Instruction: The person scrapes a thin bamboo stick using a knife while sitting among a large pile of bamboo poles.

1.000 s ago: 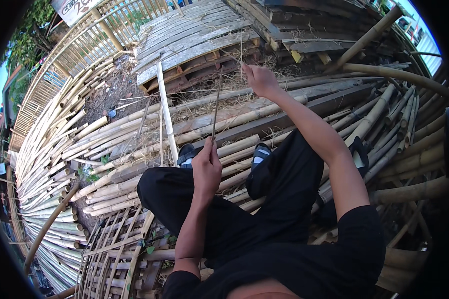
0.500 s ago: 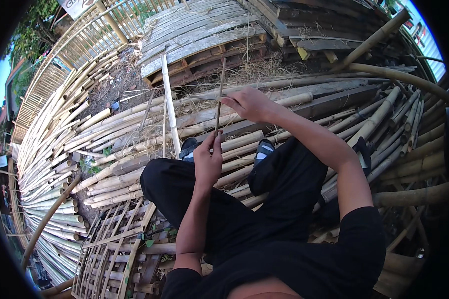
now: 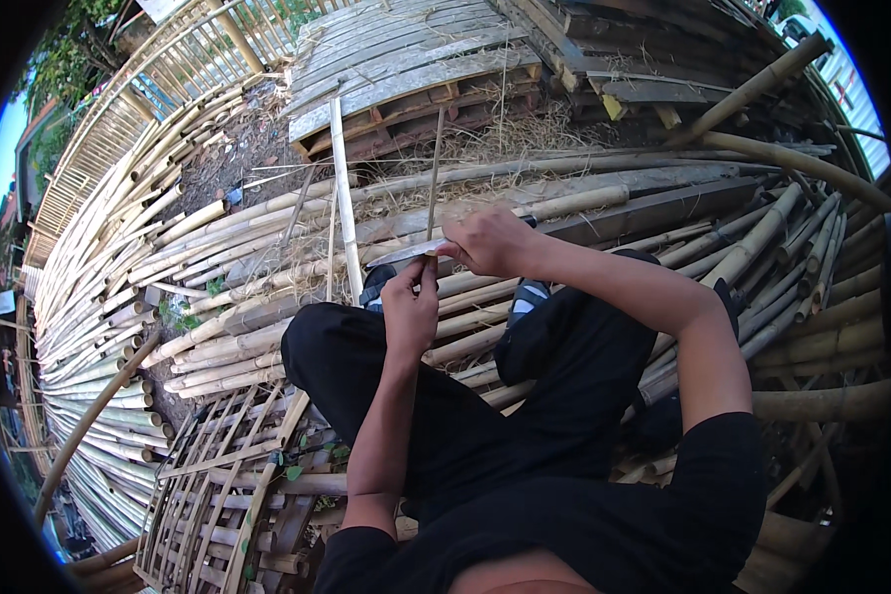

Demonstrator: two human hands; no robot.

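Note:
My left hand (image 3: 410, 315) pinches the lower end of a thin brown bamboo strip (image 3: 435, 170), which points away from me between my knees. My right hand (image 3: 491, 244) is closed around a knife; its pale blade (image 3: 396, 255) reaches left across the strip, close to my left fingertips. The dark butt of the knife's handle shows past my right knuckles. Where blade and strip meet, my fingers partly cover the contact. A wider pale bamboo slat (image 3: 343, 198) leans just beyond my left foot.
Cut bamboo poles (image 3: 218, 287) lie in rows under my feet and fan out to the left. A wooden pallet (image 3: 406, 74) stands ahead, with stacked dark boards (image 3: 653, 59) to its right. A woven bamboo lattice (image 3: 218, 485) lies by my left elbow. Thick poles (image 3: 802, 163) jut in at right.
My right hand and the knife have moved down along the strip, toward my left hand. My left hand stays almost in place, still gripping the strip.

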